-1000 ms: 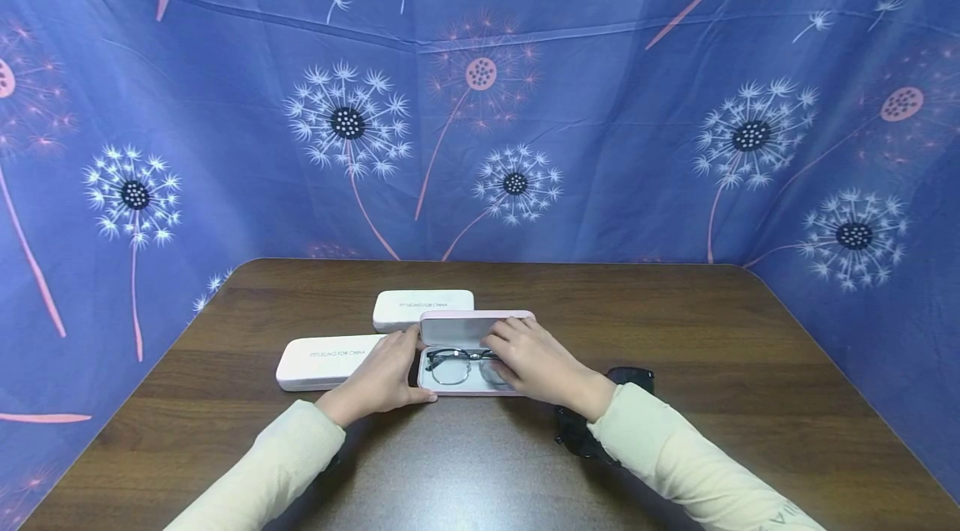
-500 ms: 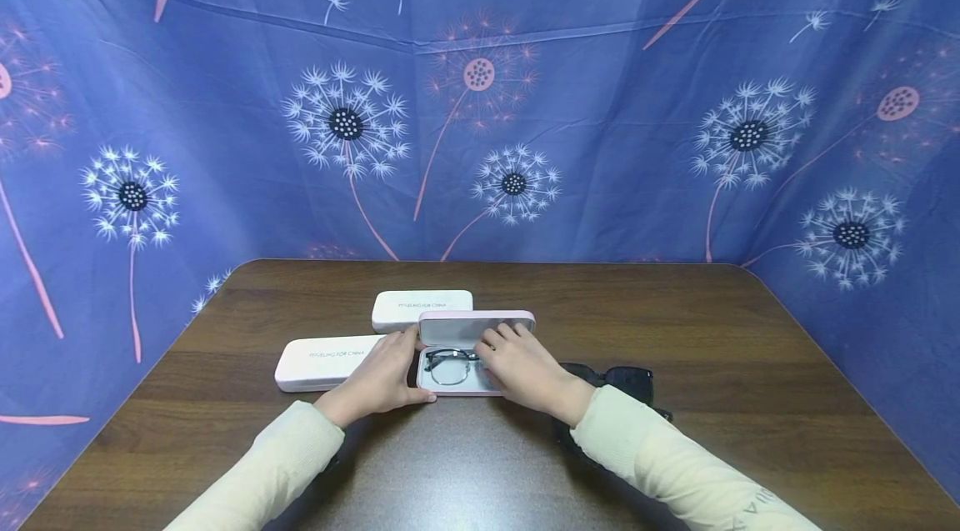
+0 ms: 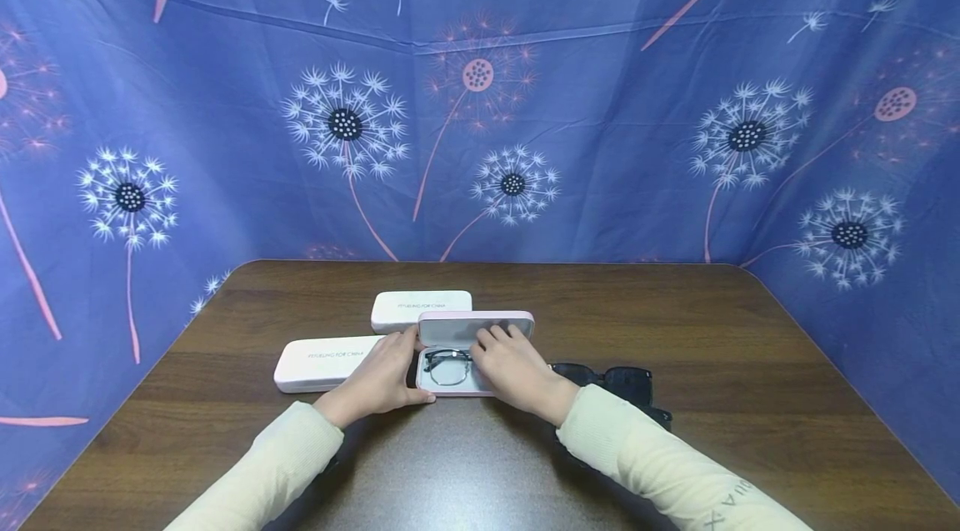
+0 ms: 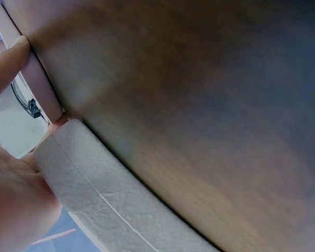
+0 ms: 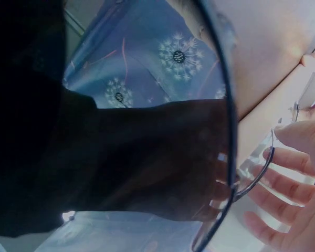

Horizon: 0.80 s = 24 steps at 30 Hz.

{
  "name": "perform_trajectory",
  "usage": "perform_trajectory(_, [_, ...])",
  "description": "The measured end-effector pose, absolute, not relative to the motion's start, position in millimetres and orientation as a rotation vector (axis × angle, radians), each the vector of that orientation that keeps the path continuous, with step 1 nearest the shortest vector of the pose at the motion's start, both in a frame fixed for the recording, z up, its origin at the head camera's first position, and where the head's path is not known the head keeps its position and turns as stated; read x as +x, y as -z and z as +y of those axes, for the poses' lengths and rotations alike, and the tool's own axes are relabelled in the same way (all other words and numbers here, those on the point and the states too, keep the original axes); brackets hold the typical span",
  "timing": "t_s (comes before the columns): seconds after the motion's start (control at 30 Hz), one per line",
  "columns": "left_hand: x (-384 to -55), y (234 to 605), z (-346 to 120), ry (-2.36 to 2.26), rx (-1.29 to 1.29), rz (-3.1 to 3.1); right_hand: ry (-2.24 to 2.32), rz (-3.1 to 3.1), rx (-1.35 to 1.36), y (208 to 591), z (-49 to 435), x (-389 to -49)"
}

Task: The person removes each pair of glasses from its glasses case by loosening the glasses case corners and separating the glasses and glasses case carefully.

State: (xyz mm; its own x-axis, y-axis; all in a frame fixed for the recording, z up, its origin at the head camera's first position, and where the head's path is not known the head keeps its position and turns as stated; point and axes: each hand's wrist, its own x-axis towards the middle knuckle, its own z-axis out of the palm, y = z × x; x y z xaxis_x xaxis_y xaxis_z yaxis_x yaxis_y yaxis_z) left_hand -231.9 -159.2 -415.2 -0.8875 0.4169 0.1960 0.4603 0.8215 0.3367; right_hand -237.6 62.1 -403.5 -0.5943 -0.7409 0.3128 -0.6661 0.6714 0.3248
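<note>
An open glasses case [image 3: 431,389] with a pinkish outside and pale lining sits mid-table, lid raised at the back. Black-and-metal eyeglasses [image 3: 448,382] lie in it, lenses upward. My left hand [image 3: 381,374] holds the case's left end, thumb along the front wall [image 4: 42,89] and fingers at the back. Over the right part of the case, my right hand [image 3: 512,371] has bent fingers at the middle of the eyeglasses. In the right wrist view, the rim [image 5: 258,176] runs between its thumb and fingers. The hand hides the right lens in the head view.
A closed white case [image 3: 326,364] stands left of my left hand, touching or very near it. Another closed white case [image 3: 420,306] is behind the open one. Black sunglasses [image 3: 628,385] lie on the brown table [image 3: 712,348], partly under my right forearm.
My right hand has shifted left and slightly down along the eyeglasses, covering more of their right side. More of the sunglasses shows. My left hand and the case stay in place.
</note>
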Motion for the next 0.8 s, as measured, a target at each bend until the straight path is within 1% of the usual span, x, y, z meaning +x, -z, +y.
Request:
perform_trajectory(0.37, [-233.1,417.8,-160.7,0.568,-0.715,-2.884,0.253,-2.464,1.045,407.2,55.0,-242.4])
perform_trajectory(0.8, [-232.4,417.4,-161.2,0.563,-0.733,-2.871,0.248,-2.523,1.016,403.7,51.5,-240.1])
